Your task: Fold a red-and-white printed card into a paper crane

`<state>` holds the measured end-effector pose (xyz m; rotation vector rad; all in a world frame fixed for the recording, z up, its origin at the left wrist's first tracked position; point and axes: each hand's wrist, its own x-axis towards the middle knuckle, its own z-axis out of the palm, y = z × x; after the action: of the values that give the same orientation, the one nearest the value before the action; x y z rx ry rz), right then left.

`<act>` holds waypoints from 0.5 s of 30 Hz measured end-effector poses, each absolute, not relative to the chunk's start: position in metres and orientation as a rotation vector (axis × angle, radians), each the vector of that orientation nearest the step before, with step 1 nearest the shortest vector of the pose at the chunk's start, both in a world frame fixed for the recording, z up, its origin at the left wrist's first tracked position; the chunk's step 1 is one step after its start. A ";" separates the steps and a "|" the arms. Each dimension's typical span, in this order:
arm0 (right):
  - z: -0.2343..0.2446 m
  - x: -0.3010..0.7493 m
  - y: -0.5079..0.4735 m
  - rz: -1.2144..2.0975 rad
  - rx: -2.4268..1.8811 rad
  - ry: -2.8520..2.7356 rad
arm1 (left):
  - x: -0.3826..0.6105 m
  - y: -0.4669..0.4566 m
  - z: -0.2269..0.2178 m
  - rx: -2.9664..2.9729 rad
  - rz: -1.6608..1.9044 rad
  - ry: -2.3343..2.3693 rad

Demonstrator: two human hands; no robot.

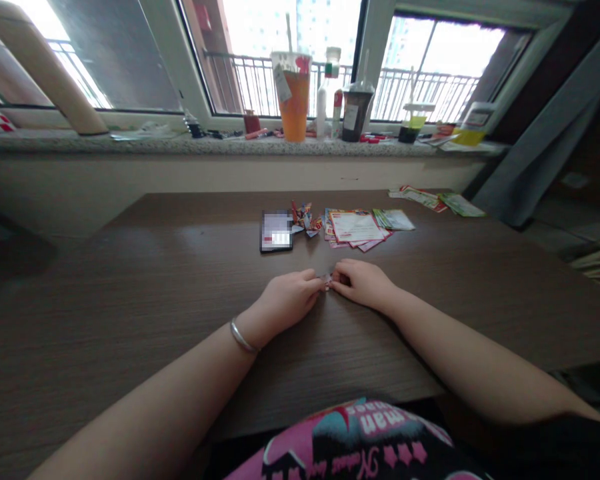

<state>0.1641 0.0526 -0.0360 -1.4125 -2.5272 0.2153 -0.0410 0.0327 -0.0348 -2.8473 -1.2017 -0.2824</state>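
My left hand and my right hand meet at the middle of the dark wooden table. Both pinch a small folded piece of paper between their fingertips; only a sliver of it shows, reddish and white. A silver bangle circles my left wrist. Farther back lie several small folded paper figures, a phone and a stack of printed paper sheets.
More printed sheets lie at the table's far right. The windowsill holds an orange drink cup, a dark drink cup, bottles and small items. A grey curtain hangs at right.
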 end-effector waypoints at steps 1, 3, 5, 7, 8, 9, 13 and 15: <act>-0.036 0.164 0.052 0.208 -1.391 -2.522 | -0.040 0.031 -0.034 -2.830 -0.273 -1.188; -0.035 0.164 0.050 0.180 -1.332 -2.535 | -0.038 0.028 -0.033 -2.801 -0.263 -1.139; -0.032 0.163 0.046 0.107 -1.268 -2.579 | -0.037 0.026 -0.032 -2.760 -0.255 -1.126; -0.029 0.162 0.041 0.029 -1.248 -2.630 | -0.036 0.025 -0.031 -2.739 -0.242 -1.120; -0.028 0.162 0.039 0.000 -1.248 -2.649 | -0.036 0.025 -0.031 -2.737 -0.235 -1.121; -0.026 0.162 0.038 -0.021 -1.250 -2.664 | -0.035 0.025 -0.031 -2.740 -0.231 -1.124; -0.025 0.160 0.034 -0.043 -1.293 -2.678 | -0.036 0.026 -0.030 -2.758 -0.250 -1.132; -0.024 0.159 0.033 -0.037 -1.327 -2.665 | -0.036 0.026 -0.029 -2.762 -0.256 -1.130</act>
<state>0.1589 0.0327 -0.0243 -1.3269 -2.6645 -0.0372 -0.0362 0.0262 -0.0291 -2.7624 -1.1298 -0.2557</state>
